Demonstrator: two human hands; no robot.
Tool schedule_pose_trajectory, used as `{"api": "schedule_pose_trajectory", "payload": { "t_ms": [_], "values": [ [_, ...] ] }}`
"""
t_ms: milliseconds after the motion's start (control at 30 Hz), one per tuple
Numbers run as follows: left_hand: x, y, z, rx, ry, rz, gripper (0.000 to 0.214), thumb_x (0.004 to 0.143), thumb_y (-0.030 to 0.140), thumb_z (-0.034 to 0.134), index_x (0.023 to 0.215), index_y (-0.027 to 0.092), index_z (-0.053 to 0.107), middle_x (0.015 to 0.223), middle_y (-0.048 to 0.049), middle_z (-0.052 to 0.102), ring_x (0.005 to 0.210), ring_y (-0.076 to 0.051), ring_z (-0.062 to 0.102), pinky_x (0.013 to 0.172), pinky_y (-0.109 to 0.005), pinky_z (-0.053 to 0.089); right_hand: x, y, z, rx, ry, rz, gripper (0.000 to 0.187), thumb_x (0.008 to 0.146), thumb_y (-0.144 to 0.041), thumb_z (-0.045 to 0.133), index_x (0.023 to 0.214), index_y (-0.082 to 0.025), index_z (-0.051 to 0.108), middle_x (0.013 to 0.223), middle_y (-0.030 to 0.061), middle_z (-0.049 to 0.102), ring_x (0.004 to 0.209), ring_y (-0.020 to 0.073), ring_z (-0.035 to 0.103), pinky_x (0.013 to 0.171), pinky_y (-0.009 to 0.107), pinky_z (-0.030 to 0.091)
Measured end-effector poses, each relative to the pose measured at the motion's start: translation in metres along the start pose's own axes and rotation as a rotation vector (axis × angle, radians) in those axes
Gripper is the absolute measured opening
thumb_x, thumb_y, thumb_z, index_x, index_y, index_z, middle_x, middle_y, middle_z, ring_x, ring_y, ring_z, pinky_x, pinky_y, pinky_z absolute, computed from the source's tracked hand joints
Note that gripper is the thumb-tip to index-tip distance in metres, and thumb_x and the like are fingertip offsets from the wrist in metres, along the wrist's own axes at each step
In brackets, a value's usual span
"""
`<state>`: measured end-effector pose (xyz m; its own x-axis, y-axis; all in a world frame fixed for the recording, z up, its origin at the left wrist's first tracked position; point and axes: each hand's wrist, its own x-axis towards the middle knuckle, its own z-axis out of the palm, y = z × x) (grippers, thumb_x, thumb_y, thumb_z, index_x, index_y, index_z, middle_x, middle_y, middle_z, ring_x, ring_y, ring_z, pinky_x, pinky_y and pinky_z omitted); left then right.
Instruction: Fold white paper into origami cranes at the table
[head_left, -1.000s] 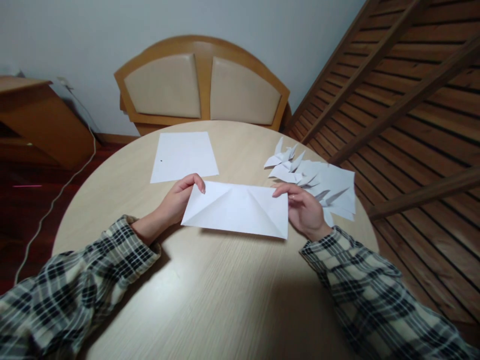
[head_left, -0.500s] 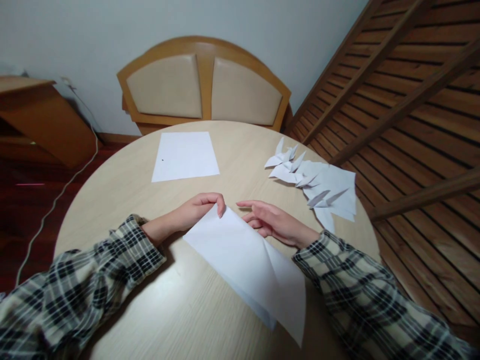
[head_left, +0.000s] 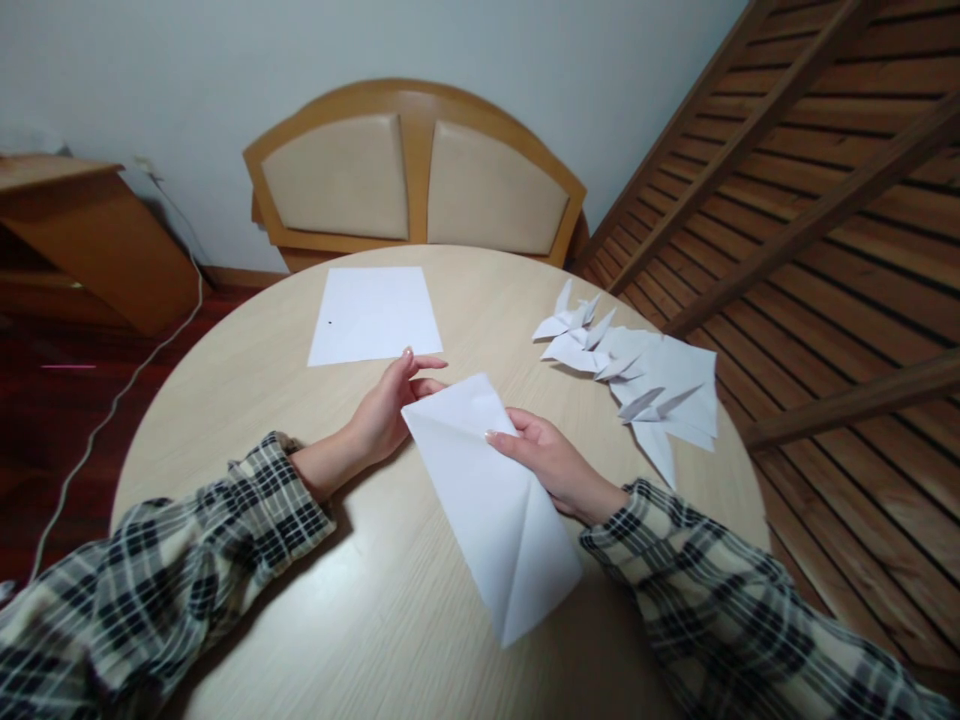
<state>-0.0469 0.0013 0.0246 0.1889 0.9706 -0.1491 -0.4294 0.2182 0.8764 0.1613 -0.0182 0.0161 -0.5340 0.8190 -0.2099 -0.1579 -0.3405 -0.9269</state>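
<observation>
A folded sheet of white paper [head_left: 480,490] with a diagonal crease is held above the round table, tilted toward me. My right hand [head_left: 551,455] grips its right edge, thumb on top and fingers behind. At the paper's upper left corner is my left hand [head_left: 384,408], its thumb and fingers apart; the fingers closest to the paper are partly hidden by it. To the right lie several folded paper cranes [head_left: 577,335], grouped in a slanting row.
A flat white sheet [head_left: 379,315] with a small dark dot lies on the far left of the round wooden table [head_left: 247,370]. More paper [head_left: 682,380] lies under the cranes. Behind stands a padded headboard [head_left: 416,165]. A slatted wooden panel [head_left: 810,220] leans at the right.
My left hand has let go of the paper's corner and spread its fingers. My right hand has taken hold of the right edge, and the paper has turned more upright.
</observation>
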Motion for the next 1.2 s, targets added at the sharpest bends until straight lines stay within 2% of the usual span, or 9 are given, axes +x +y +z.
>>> {"api": "schedule_pose_trajectory", "payload": {
  "t_ms": [100,200,433,633,933,1200],
  "values": [
    [-0.002,-0.003,0.0,0.034,-0.032,-0.018,0.059,0.072,0.075,0.058,0.09,0.018,0.061,0.073,-0.0037,0.069,0.063,-0.019,0.064,0.055,-0.028,0.049,0.001,0.002,0.003,0.042,0.091,-0.065,0.037,0.075,-0.038,0.076,0.106,-0.02,0.065,0.103,0.0048,0.072,0.077,0.0154,0.066,0.067,0.027,0.05],
    [-0.003,-0.01,-0.001,0.108,-0.088,-0.06,0.065,0.068,0.08,0.058,0.084,0.017,0.064,0.075,-0.007,0.07,0.068,-0.022,0.066,0.059,-0.03,0.049,0.002,0.004,0.007,0.089,0.165,-0.106,0.037,0.075,-0.038,0.076,0.105,-0.021,0.062,0.106,0.0051,0.072,0.087,0.0185,0.067,0.074,0.03,0.052],
    [-0.006,-0.015,0.002,0.288,-0.05,-0.034,0.047,0.075,0.06,0.067,0.075,0.013,0.065,0.069,-0.0053,0.067,0.059,-0.016,0.058,0.058,-0.028,0.044,0.001,0.009,0.013,0.063,0.214,-0.168,0.037,0.077,-0.035,0.074,0.107,-0.024,0.055,0.113,0.0051,0.068,0.1,0.0208,0.065,0.089,0.036,0.052],
    [-0.009,-0.016,0.004,0.329,-0.013,0.003,0.036,0.076,0.047,0.072,0.078,0.011,0.069,0.074,-0.0054,0.069,0.06,-0.014,0.056,0.059,-0.026,0.043,0.001,0.011,0.013,-0.026,0.236,-0.188,0.036,0.08,-0.036,0.071,0.108,-0.024,0.053,0.118,0.0066,0.064,0.108,0.0229,0.061,0.085,0.036,0.052],
    [-0.013,-0.017,0.009,0.171,0.0,-0.053,0.032,0.075,0.04,0.075,0.088,0.011,0.071,0.085,-0.0096,0.074,0.065,-0.016,0.063,0.06,-0.026,0.049,-0.004,0.01,0.014,-0.164,0.189,-0.182,0.04,0.081,-0.038,0.071,0.114,-0.024,0.053,0.119,0.0075,0.064,0.101,0.0212,0.061,0.084,0.035,0.051],
    [-0.016,-0.022,0.008,0.268,0.032,-0.055,0.035,0.073,0.044,0.077,0.082,0.011,0.069,0.076,-0.0063,0.071,0.057,-0.013,0.06,0.054,-0.024,0.045,0.0,0.007,0.01,-0.029,0.183,-0.193,0.034,0.082,-0.044,0.069,0.106,-0.022,0.059,0.101,0.0049,0.067,0.089,0.0187,0.061,0.081,0.033,0.049]
  ]
}}
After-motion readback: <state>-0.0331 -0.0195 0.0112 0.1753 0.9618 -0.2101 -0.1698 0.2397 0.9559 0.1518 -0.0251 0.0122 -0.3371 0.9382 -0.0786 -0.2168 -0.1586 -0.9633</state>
